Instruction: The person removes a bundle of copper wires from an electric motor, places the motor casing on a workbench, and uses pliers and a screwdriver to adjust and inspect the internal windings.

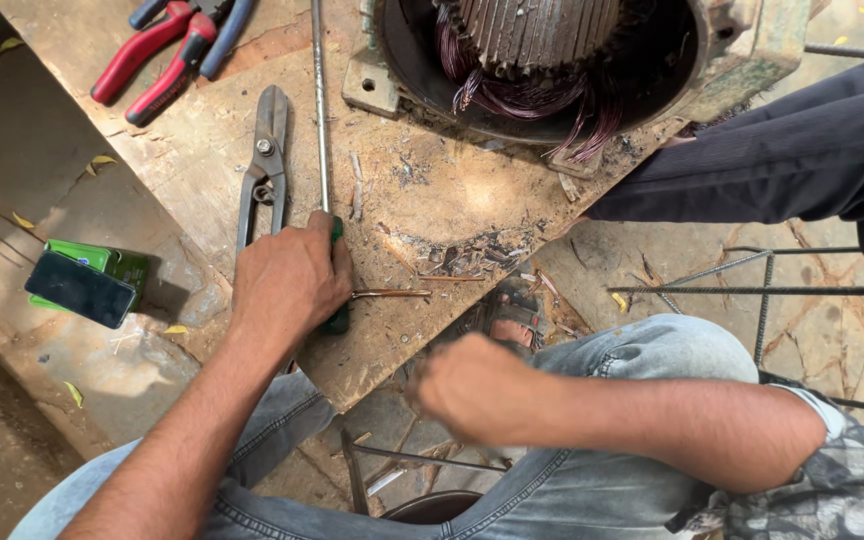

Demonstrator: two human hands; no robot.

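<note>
Under the left hand (pixel 290 280), fingers clamping round it, a green-handled screwdriver (pixel 333 300) is lying on the worn wooden board (pixel 432 200). Right hand (pixel 472 385) is blurring, grip unclear. Snips (pixel 264 165) w/ red pliers (pixel 157 55) beyond the fingers, motor stator (pixel 542 60) further off.

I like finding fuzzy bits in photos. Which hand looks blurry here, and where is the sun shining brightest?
In the head view, the right hand is smeared with motion blur, while the left hand, wrapped around a green-handled tool, looks sharp. Also in the head view, sunlight falls brightest on the wooden board below the motor; the ground at far left lies in shade.
</note>
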